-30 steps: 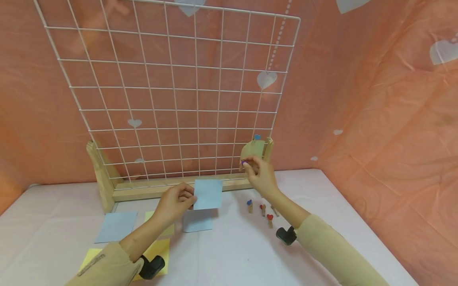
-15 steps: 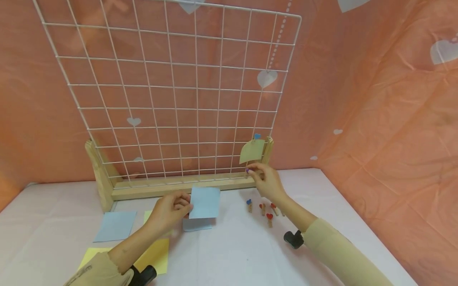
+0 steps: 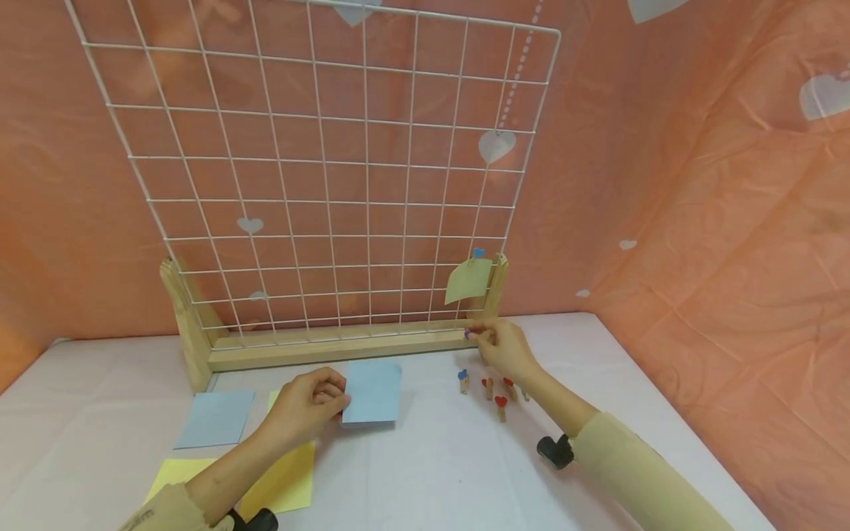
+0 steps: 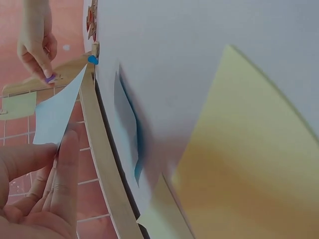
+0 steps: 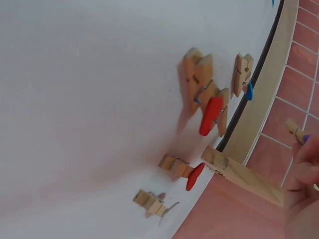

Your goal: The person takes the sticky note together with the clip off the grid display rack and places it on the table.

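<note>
My left hand [image 3: 308, 402] pinches a square light-blue paper note [image 3: 373, 391] by its left edge, fingers behind and thumb in front. In the left wrist view a second blue note [image 4: 125, 119] lies on the table with a lifted edge; the held note covers it in the head view. My right hand [image 3: 506, 350] pinches a small wooden clothespin with a purple top [image 3: 468, 334] in front of the stand's right end. Above it, a yellow-green note [image 3: 468, 280] hangs tilted on the white wire grid [image 3: 367, 200] under a blue-heart clothespin [image 3: 478, 253].
Several mini clothespins with red hearts [image 3: 501, 403] and one with a blue heart [image 3: 463, 376] lie below my right hand. Another blue note [image 3: 215, 420] and yellow notes [image 3: 292, 479] lie at left. A wooden stand [image 3: 332, 352] supports the grid.
My left hand has lowered the blue note and moved slightly left. My right hand has come down and right from beside the hanging note, with the purple-topped clothespin still pinched.
</note>
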The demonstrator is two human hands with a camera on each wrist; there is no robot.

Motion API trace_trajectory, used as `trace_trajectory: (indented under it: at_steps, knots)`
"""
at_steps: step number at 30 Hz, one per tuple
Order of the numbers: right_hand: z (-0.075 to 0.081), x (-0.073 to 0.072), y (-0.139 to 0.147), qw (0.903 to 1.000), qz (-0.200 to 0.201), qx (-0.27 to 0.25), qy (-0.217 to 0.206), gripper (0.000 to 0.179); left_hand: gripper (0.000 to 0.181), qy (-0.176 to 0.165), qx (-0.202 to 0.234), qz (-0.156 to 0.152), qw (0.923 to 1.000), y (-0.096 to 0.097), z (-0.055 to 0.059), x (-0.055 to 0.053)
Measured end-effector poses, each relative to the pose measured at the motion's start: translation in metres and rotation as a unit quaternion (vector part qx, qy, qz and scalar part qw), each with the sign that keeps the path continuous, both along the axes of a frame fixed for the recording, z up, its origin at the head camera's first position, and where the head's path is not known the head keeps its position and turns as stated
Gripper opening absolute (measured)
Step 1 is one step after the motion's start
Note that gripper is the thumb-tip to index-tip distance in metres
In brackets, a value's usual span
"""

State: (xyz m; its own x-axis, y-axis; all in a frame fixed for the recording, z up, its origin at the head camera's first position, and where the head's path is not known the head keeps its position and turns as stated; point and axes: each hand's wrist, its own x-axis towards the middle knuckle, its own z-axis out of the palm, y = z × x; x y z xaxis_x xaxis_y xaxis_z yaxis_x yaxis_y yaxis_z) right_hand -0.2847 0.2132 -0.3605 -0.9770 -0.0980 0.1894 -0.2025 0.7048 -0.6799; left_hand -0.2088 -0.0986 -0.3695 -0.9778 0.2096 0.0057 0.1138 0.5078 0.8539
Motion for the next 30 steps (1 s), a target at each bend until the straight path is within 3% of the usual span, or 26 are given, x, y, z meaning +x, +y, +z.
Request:
trace_trajectory:
  at_steps: [13, 20, 30]
  knots:
    - [-0.004, 0.000, 0.006, 0.9997, -0.002, 0.023, -0.005, 0.020, 0.020, -0.037, 0.050, -0.045, 0.9970, -0.010, -0.010, 0.011]
    - [-0.005, 0.000, 0.009, 0.9990, -0.008, 0.031, -0.032, 0.021, 0.025, -0.067, 0.073, -0.061, 0.9932, -0.017, -0.014, 0.018]
    - [-0.011, 0.001, 0.012, 0.9982, -0.011, 0.036, -0.046, 0.022, 0.035, -0.125, 0.113, -0.098, 0.9808, -0.021, -0.022, 0.029]
